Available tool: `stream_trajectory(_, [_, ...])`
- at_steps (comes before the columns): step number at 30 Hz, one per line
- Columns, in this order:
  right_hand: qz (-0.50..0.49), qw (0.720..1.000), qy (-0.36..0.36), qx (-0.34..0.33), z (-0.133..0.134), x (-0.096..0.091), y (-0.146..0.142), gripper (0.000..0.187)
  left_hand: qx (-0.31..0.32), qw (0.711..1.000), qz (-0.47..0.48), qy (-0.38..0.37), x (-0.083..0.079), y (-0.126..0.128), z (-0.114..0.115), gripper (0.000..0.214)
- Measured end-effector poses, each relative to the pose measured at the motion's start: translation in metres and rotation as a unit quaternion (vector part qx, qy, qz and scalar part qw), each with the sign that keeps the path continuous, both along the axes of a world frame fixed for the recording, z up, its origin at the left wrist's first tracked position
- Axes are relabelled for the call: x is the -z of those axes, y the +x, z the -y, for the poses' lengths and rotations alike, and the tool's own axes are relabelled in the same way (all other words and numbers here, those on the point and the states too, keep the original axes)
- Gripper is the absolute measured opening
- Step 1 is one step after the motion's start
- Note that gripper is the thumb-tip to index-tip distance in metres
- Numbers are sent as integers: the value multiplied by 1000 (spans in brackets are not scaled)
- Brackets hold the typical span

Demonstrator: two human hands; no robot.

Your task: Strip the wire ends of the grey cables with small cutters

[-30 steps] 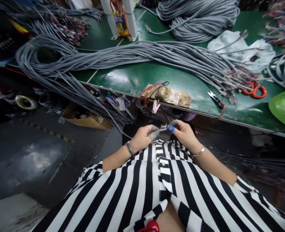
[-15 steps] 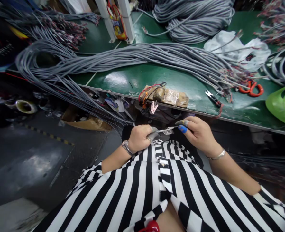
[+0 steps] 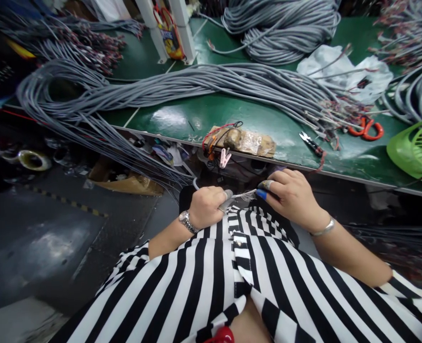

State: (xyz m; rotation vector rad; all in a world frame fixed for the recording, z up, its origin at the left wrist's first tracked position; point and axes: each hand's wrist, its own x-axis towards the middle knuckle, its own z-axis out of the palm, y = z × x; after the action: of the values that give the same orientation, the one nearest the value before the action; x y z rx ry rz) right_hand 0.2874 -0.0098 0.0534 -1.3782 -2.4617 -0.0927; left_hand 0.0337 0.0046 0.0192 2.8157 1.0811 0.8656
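Note:
My left hand [image 3: 206,206] is closed around the end of a grey cable, its fingertips wrapped in grey tape. A short bunch of thin bare wire strands [image 3: 246,194] runs from that fist to my right hand [image 3: 292,196], which pinches the far end between taped fingertips, one covered in blue. Both hands sit close together in front of my striped shirt, just below the front edge of the green table [image 3: 182,119]. The grey cable [image 3: 195,183] curls away under the table edge.
Long bundles of grey cable [image 3: 211,85] lie across the table and spill over its left edge. A taped block with a red wire and clip [image 3: 243,140], small cutters [image 3: 311,143], orange-handled scissors [image 3: 366,128], white plastic [image 3: 346,71] and a green basket [image 3: 418,147] sit on it.
My hands drew apart, stretching the wire strands between them, with the right hand shifting right and slightly up. The view has drifted a little.

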Motion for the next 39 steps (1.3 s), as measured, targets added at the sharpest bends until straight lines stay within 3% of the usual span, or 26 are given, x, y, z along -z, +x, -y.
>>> stream_trajectory(8, [-95,995,-2,32,-2,21,-11,20,3,1000,5,3,0,-2,2,17])
stream_trajectory(11, [-76,994,34,64,-3,17,-2,22,-6,1000,9,16,0,-3,2,17])
stream_trajectory(15, [-77,980,84,163,-5,6,15,27,-11,1000,5,19,1,-5,2,17])
stream_trajectory(22, [-24,998,28,46,-1,6,10,26,-9,1000,12,15,0,-5,2,18])
stream_trajectory(34, [-44,999,15,17,-3,11,1,27,-17,1000,-2,9,3,-7,6,17])
stream_trajectory(39, [-125,992,-32,3,-5,20,-10,24,-18,1000,-5,3,2,-6,7,20])
